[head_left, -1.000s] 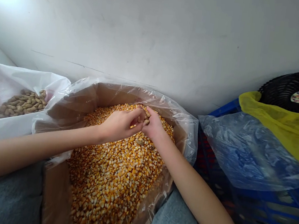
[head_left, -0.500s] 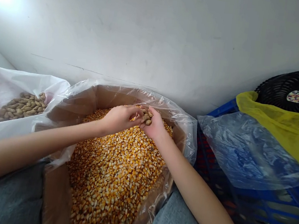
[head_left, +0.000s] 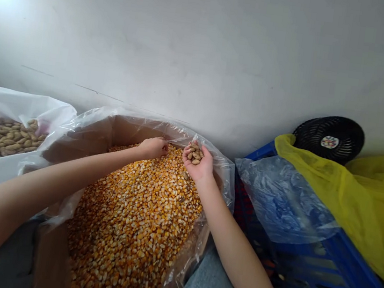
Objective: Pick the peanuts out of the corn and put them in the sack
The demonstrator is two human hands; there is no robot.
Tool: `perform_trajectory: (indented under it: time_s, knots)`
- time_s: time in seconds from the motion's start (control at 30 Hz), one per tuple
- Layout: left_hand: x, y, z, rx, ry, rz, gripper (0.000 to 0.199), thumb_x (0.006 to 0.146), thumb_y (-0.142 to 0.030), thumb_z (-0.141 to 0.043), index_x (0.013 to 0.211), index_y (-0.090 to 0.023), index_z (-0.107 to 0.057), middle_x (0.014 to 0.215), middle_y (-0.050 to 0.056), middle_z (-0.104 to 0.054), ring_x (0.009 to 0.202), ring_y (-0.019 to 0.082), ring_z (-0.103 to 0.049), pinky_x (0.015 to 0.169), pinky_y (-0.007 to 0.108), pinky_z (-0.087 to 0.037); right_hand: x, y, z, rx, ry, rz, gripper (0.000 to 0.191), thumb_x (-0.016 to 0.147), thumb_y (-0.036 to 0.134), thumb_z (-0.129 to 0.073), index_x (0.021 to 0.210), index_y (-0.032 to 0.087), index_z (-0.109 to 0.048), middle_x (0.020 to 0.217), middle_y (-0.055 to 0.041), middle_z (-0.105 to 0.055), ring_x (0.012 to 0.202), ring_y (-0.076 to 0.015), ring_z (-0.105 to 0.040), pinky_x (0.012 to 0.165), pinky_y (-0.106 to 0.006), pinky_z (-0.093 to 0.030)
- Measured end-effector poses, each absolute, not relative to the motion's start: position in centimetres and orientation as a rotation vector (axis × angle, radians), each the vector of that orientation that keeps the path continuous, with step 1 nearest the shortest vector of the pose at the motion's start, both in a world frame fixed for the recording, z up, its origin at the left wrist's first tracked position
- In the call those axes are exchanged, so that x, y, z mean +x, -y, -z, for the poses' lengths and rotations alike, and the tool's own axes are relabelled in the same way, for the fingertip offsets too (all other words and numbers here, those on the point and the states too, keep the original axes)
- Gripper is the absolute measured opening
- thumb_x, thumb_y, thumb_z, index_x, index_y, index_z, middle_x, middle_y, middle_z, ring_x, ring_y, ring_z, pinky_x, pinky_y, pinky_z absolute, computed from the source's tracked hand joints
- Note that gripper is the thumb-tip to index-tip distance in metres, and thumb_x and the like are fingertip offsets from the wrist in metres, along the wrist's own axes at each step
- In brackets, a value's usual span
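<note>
Several unshelled peanuts (head_left: 195, 155) lie in my right hand (head_left: 203, 169), which is cupped round them, palm up, over the far right of the corn. My left hand (head_left: 153, 148) is just to its left, low over the dried corn kernels (head_left: 137, 207). Its fingers are curled in, and whatever they hold is hidden. The kernels fill a cardboard box (head_left: 137, 128) lined with a clear plastic bag (head_left: 226, 174).
On the left, a white sack (head_left: 3, 98) holds a heap of peanuts (head_left: 5, 138). To the right stands a blue plastic crate (head_left: 355, 274) with a clear plastic bag (head_left: 287, 199), yellow mesh (head_left: 358, 199) and a black fan (head_left: 330, 138). A pale wall (head_left: 191, 44) rises behind.
My hands have moved apart: the left has drawn away to the left and down to the corn, while the right keeps the peanuts in its palm. The view has shifted slightly.
</note>
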State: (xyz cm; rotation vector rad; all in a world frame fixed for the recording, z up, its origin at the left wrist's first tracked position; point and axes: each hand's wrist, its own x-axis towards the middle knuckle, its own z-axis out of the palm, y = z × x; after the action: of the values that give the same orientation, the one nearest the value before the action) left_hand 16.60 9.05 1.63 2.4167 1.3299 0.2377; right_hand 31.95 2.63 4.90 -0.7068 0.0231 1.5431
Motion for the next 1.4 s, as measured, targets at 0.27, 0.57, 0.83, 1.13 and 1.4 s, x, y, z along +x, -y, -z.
perform_trajectory:
  time_s: [0.27, 0.57, 0.83, 1.13, 1.4]
  knots:
    - [18.7, -7.1, -7.1, 2.097, -0.954, -0.846, 0.03, 0.072, -0.042, -0.044, 0.086, -0.018, -0.054, 0.079, 0.001, -0.057, 0.065, 0.01, -0.051, 0.059, 0.021, -0.041, 30.8, -2.6, -4.0, -0.836, 0.068, -1.656, 0.016, 0.077, 0.023, -0.037, 0.072, 0.015, -0.05, 0.057, -0.0022, -0.056, 0.054, -0.0099, -0.053, 0.047, -0.021, -0.046]
    - [19.4, -5.5, -3.3, 2.218, -0.992, -0.727, 0.024, 0.075, -0.033, -0.041, 0.087, -0.018, -0.056, 0.083, 0.002, -0.058, 0.076, 0.013, -0.051, 0.07, 0.025, -0.04, 33.0, -2.2, -4.9, -0.69, 0.033, -1.53, 0.021, 0.078, 0.025, -0.032, 0.071, 0.017, -0.05, 0.058, -0.0014, -0.056, 0.055, -0.008, -0.053, 0.046, -0.018, -0.044]
    - [20.4, -3.8, -2.6, 2.67, -0.66, -0.463, 0.02, 0.075, -0.032, -0.046, 0.083, -0.021, -0.061, 0.083, 0.003, -0.057, 0.083, 0.016, -0.048, 0.076, 0.026, -0.036, 34.4, -2.6, -4.6, -0.677, 0.012, -1.47, 0.019, 0.076, 0.025, -0.035, 0.07, 0.017, -0.051, 0.057, -0.001, -0.056, 0.053, -0.0085, -0.053, 0.047, -0.02, -0.045]
    - [20.6, -5.7, -7.5, 2.326, -0.876, -0.802, 0.027, 0.074, -0.036, -0.044, 0.091, -0.019, -0.057, 0.08, 0.0, -0.058, 0.067, 0.011, -0.049, 0.064, 0.023, -0.039, 33.2, -2.7, -4.6, -0.735, 0.044, -1.584, 0.019, 0.076, 0.022, -0.034, 0.067, 0.016, -0.05, 0.057, -0.0014, -0.059, 0.053, -0.0099, -0.054, 0.049, -0.023, -0.046]
    - [20.4, -7.9, -4.2, 2.001, -1.075, -0.853, 0.039, 0.078, -0.041, -0.036, 0.106, -0.015, -0.046, 0.097, 0.006, -0.056, 0.084, 0.013, -0.052, 0.074, 0.024, -0.041, 33.2, -2.2, -4.7, -0.686, 0.039, -1.617, 0.019, 0.076, 0.027, -0.036, 0.073, 0.016, -0.051, 0.06, -0.0022, -0.057, 0.056, -0.01, -0.053, 0.048, -0.022, -0.046]
